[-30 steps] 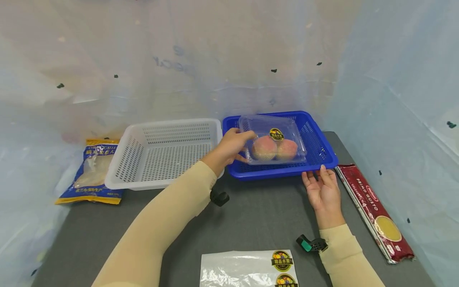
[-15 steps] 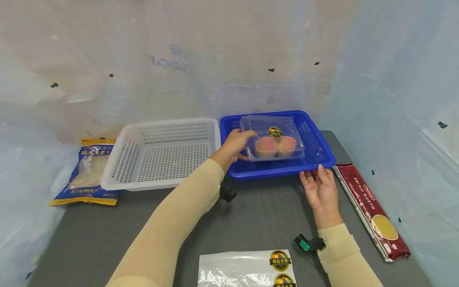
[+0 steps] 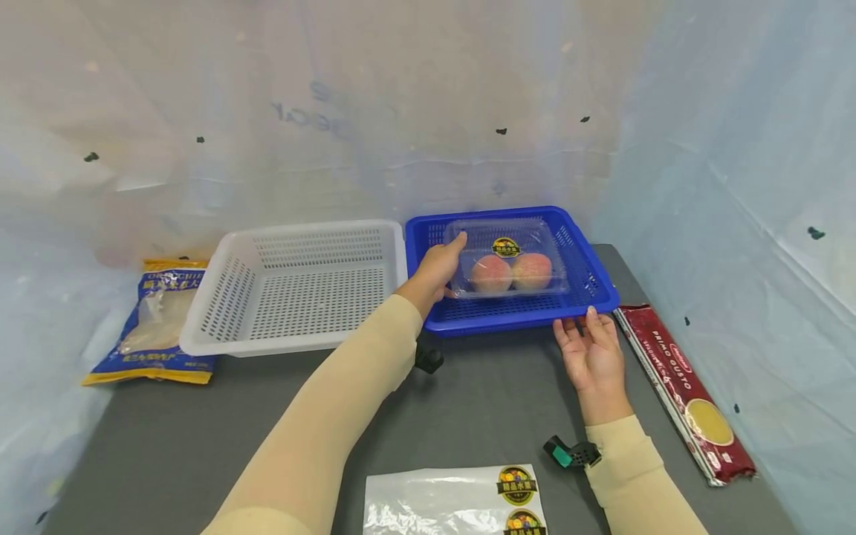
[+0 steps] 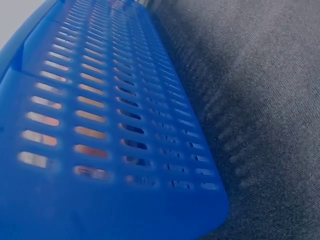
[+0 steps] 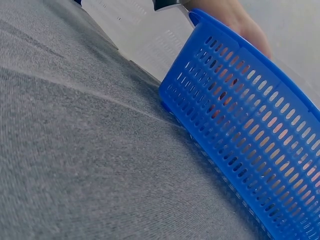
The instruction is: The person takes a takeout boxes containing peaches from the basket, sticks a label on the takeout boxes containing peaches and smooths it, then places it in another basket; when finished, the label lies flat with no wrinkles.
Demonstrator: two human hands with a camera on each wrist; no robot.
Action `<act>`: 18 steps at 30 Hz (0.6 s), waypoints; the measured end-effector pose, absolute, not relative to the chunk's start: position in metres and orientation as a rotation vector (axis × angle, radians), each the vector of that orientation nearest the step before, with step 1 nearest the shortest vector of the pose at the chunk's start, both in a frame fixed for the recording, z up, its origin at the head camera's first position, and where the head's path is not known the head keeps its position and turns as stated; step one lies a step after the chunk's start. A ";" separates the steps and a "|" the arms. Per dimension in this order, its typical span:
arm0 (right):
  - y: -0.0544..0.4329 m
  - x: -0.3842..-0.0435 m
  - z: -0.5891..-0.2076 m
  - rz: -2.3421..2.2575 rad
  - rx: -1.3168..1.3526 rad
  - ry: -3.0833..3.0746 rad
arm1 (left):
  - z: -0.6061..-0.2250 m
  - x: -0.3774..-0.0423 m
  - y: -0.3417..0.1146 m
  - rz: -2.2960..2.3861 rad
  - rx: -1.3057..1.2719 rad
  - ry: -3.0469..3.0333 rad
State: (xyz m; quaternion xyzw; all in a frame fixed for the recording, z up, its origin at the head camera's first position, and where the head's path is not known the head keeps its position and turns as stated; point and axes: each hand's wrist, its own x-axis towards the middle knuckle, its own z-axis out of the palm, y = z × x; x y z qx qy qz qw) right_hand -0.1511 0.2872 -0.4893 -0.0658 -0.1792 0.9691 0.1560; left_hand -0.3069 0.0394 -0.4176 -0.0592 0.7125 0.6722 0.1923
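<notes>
A clear plastic clamshell box (image 3: pixel 521 282) holding two pinkish peaches (image 3: pixel 492 273) sits inside the blue basket (image 3: pixel 461 325) in the head view. It bears a round black-and-gold label (image 3: pixel 505 247). My left hand (image 3: pixel 435 269) is at the box's left side, thumb raised and straightened, the other fingers partly hidden by the hand and basket. Palm up, my right hand (image 3: pixel 594 360) holds the basket's front rim near its right corner, thumb at the rim and fingertips beneath. Both wrist views show the slotted basket wall (image 4: pixel 125 125) close up; the right wrist view includes part of the left hand (image 5: pixel 240 25).
A white slotted basket (image 3: pixel 247 348) stands left of the blue one. Beyond it lies a blue-and-yellow food bag (image 3: pixel 160 319). A red spaghetti packet (image 3: pixel 682 386) lies at the right, and a sheet of round labels (image 3: pixel 435 501) at the front. Plastic sheeting (image 3: pixel 401 111) walls the table.
The box of peaches has shifted slightly back and settled in the blue basket. My left thumb has lifted off its lid. The right hand stays at the rim; the view has shifted slightly.
</notes>
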 end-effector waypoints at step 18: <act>0.291 -0.161 -0.491 2.718 -0.250 -0.605 | -0.384 -0.312 0.001 2.086 -0.030 1.729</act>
